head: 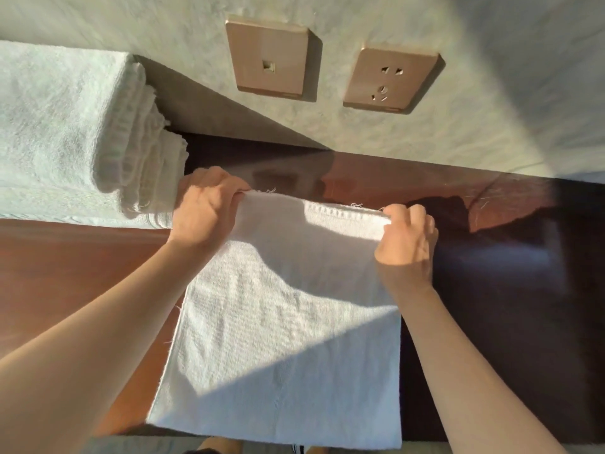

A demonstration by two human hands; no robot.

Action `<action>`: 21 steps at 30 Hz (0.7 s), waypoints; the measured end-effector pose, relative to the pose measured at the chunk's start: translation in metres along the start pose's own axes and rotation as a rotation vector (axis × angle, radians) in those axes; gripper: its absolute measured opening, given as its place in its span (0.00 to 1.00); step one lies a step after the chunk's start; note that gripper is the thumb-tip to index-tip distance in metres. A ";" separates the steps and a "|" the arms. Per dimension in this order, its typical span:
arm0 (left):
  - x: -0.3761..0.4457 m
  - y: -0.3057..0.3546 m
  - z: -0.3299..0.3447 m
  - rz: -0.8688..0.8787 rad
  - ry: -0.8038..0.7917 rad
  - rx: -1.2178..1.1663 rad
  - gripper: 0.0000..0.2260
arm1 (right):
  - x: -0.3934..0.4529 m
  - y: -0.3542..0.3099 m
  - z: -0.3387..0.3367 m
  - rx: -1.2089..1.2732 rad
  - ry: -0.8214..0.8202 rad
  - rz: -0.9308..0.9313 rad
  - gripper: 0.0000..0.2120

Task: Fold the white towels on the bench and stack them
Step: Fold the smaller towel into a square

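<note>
A white towel (281, 329) lies spread on the dark reddish wooden bench (491, 290), its near edge hanging slightly over the front of the bench. My left hand (206, 208) pinches the towel's far left corner. The far right corner is gripped by my right hand (406, 237). Both corners are lifted a little off the bench near the wall. A stack of folded white towels (72, 132) sits at the left end of the bench, just left of my left hand.
A pale textured wall (458, 93) rises right behind the bench and carries a data socket plate (268, 57) and a power outlet plate (391, 80). Bare bench surface stretches to the right of the towel, partly in shadow.
</note>
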State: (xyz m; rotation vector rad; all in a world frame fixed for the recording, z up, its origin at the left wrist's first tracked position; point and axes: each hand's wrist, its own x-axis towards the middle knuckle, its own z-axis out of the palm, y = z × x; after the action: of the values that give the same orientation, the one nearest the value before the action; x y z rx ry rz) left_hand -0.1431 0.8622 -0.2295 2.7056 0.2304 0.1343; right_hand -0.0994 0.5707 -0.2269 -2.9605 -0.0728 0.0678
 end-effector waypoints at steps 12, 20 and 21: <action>-0.020 0.003 0.013 -0.059 0.053 0.122 0.19 | 0.006 -0.020 0.006 -0.059 0.099 0.061 0.15; -0.115 0.041 0.063 0.132 -0.235 0.112 0.27 | -0.097 -0.038 0.051 -0.036 -0.218 -0.159 0.30; -0.102 0.042 0.067 0.131 -0.221 0.129 0.27 | -0.083 -0.031 0.054 -0.041 -0.168 -0.172 0.31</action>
State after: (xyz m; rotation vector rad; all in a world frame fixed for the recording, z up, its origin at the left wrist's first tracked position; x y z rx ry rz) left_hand -0.2287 0.7794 -0.2790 2.8342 -0.0043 -0.1468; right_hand -0.1868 0.6068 -0.2710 -2.9693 -0.3549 0.2944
